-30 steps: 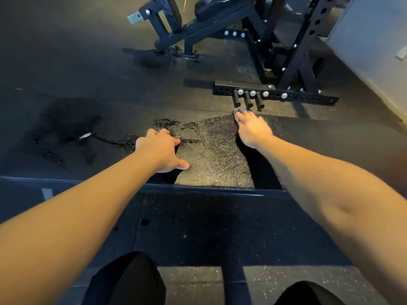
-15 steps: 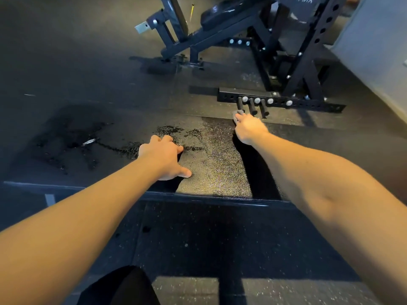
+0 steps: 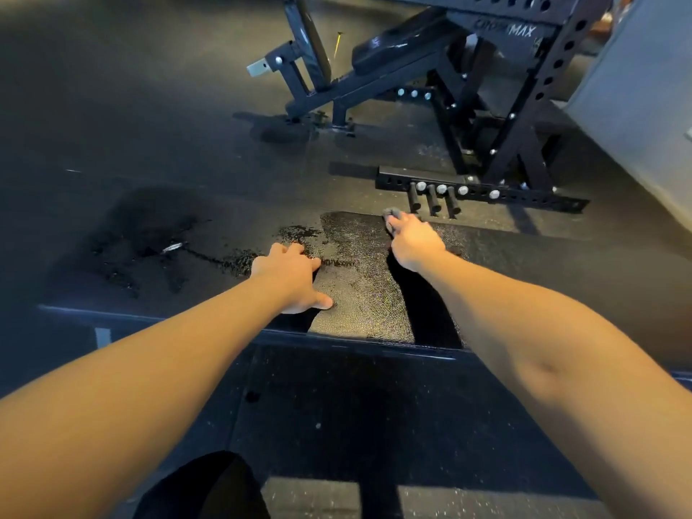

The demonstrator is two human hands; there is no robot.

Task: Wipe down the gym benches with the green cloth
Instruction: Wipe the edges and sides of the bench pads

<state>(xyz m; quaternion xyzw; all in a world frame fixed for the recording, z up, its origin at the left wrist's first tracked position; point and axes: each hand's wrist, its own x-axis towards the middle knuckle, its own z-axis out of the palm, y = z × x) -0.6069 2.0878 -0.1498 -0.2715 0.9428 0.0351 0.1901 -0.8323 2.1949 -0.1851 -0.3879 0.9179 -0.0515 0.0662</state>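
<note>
A person leans over a flat black gym bench (image 3: pixel 355 305) that runs across the middle of the view, both bare forearms reaching forward. The left hand (image 3: pixel 292 279) rests palm down on the textured pad near its front edge, fingers loosely spread and the thumb stuck out to the right. The right hand (image 3: pixel 413 241) is at the far edge of the pad, its fingers curled round a small bunched cloth (image 3: pixel 391 212), which looks greyish in this dim light and pokes out beyond the fingertips, touching the pad. Dark wet streaks (image 3: pixel 299 232) lie on the pad between the 2 hands and trail off to the left. Just beyond the far edge, 3 short black pegs (image 3: pixel 434 200) stick out from the base bar of a black power rack (image 3: pixel 524 106). An adjustable bench (image 3: pixel 397 50) stands on the dark rubber floor (image 3: pixel 149 106) behind, partly under the rack. A dark-clothed knee (image 3: pixel 209 488) shows at the bottom.
</note>
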